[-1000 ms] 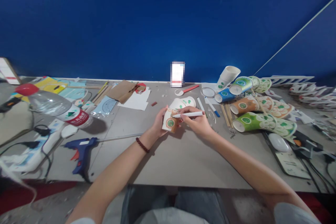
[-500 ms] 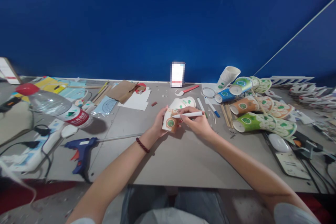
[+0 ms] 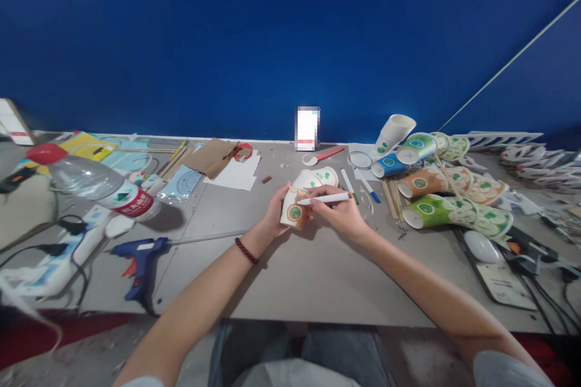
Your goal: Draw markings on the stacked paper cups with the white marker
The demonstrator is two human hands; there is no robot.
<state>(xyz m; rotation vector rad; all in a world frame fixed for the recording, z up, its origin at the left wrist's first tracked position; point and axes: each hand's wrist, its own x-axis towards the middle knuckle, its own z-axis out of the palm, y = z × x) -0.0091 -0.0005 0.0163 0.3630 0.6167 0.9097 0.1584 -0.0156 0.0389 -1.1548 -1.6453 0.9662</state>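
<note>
My left hand (image 3: pixel 273 211) is wrapped around a paper cup (image 3: pixel 293 213) above the middle of the table. Brown colouring and a round green mark show on the cup's side. In my right hand (image 3: pixel 339 210) is a white marker pen (image 3: pixel 329 198), its tip at the coloured side of the cup. Just behind the held cup lie white paper cup pieces (image 3: pixel 323 177) with green prints. Two more markers, one green-ended (image 3: pixel 349 186) and one blue-ended (image 3: pixel 368 186), rest right of them.
To the left are a water bottle (image 3: pixel 100 184), a blue glue gun (image 3: pixel 143 260) and a white power strip (image 3: pixel 68 254). Coloured cups, such as a green one (image 3: pixel 426 211), lie at right beside wooden sticks (image 3: pixel 391 199). A phone (image 3: pixel 307 128) leans against the blue wall.
The marker in my right hand has shifted very slightly to the left along the cup. My left hand and the cup stay nearly in place.
</note>
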